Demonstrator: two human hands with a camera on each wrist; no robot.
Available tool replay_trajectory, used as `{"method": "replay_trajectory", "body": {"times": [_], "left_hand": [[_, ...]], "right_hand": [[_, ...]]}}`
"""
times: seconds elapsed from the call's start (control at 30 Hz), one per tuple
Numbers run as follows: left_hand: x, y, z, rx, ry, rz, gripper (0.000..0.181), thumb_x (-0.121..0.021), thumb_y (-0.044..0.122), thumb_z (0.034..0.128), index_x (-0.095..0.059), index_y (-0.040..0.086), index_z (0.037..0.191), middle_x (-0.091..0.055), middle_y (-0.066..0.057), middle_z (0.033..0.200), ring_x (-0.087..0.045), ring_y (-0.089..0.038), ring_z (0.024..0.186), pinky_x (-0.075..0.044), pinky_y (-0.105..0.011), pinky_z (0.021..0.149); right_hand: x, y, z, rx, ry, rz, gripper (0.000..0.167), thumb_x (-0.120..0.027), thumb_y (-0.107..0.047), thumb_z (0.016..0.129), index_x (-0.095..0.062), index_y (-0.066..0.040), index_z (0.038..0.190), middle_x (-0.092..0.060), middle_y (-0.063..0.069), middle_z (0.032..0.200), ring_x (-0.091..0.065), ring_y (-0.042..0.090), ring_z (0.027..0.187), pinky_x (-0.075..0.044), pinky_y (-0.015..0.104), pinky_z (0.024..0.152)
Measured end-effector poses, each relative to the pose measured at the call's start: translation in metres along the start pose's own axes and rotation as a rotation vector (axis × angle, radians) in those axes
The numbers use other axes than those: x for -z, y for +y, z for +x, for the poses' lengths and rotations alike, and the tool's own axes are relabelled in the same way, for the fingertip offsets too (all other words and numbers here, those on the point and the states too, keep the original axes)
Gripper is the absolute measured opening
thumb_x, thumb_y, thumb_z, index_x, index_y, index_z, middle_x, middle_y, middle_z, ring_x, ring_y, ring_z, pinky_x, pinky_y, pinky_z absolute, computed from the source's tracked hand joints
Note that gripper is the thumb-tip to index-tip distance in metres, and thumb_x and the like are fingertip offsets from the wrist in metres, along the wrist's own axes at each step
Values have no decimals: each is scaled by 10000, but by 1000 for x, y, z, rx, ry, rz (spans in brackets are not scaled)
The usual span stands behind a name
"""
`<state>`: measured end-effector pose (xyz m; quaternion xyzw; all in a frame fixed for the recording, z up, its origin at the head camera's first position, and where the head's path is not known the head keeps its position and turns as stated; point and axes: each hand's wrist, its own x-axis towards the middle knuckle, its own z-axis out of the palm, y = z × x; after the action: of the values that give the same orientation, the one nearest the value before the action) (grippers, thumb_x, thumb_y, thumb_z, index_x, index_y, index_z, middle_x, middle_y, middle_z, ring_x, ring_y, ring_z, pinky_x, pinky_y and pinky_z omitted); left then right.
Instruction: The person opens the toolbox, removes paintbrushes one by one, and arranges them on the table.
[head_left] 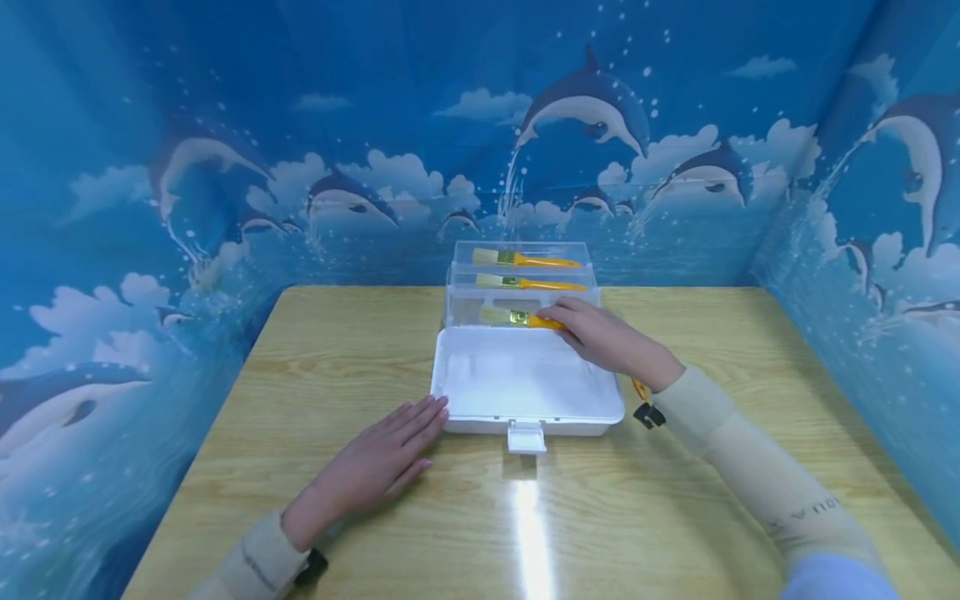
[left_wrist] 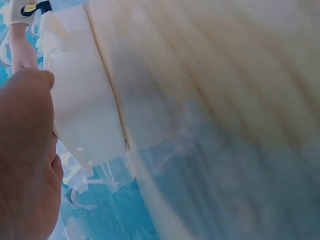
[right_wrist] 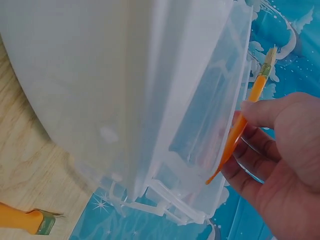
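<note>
A white plastic box (head_left: 528, 375) stands open on the table, its clear tiers fanned out at the back. My right hand (head_left: 607, 337) pinches an orange-handled paintbrush (head_left: 520, 317) at the lowest tier, bristles toward the left. The right wrist view shows the thumb and fingers on the brush's handle (right_wrist: 257, 90). Two similar brushes lie in the upper tiers, a middle brush (head_left: 525, 283) and a top brush (head_left: 528, 258). At the box's front left corner, my left hand (head_left: 378, 458) touches the side with straight fingers and holds nothing.
Another orange-handled brush (right_wrist: 27, 220) lies on the table right of the box, mostly hidden by my right wrist in the head view. A white latch (head_left: 527, 437) hangs at the box front. Dolphin-print curtains (head_left: 375, 125) surround the wooden table (head_left: 337, 350).
</note>
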<state>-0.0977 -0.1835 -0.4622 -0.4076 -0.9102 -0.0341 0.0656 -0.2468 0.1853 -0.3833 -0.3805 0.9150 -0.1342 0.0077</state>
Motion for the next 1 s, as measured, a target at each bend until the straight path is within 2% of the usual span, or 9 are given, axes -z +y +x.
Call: {"method": "replay_trajectory", "body": {"times": [0.2, 0.6, 0.87, 1.0], "left_hand": [[2, 1, -1, 14, -9, -2, 669, -502, 344, 1069, -222, 81, 1617, -159, -65, 1706, -188, -224, 1565, -212, -415, 1279], [1, 0, -2, 4, 11, 9, 678, -508, 350, 1064, -224, 83, 1618, -171, -67, 1704, -200, -227, 1562, -221, -417, 1278], [1, 1, -1, 15, 6, 13, 665, -483, 362, 1075, -219, 94, 1622, -164, -50, 1708, -197, -214, 1564, -99, -329, 1302], [2, 0, -1, 14, -1, 27, 657, -467, 369, 1080, -218, 95, 1623, -164, -47, 1708, -204, -214, 1562, -103, -327, 1301]], "right_hand": [[2, -2, -4, 6, 29, 8, 388, -611, -59, 1015, -599, -116, 1399, -626, 62, 1215, -619, 208, 1074, -598, 391, 876], [5, -4, -12, -22, 65, 59, 440, -623, -30, 1002, -569, -112, 1431, -603, 83, 1315, -596, 259, 1191, -575, 453, 985], [6, -5, -18, -52, 96, 88, 473, -649, -14, 982, -562, -112, 1436, -592, 98, 1351, -583, 283, 1228, -555, 482, 1029], [5, -4, -21, -63, 127, 113, 491, -660, 9, 967, -566, -112, 1433, -602, 87, 1330, -590, 270, 1211, -555, 477, 1031]]}}
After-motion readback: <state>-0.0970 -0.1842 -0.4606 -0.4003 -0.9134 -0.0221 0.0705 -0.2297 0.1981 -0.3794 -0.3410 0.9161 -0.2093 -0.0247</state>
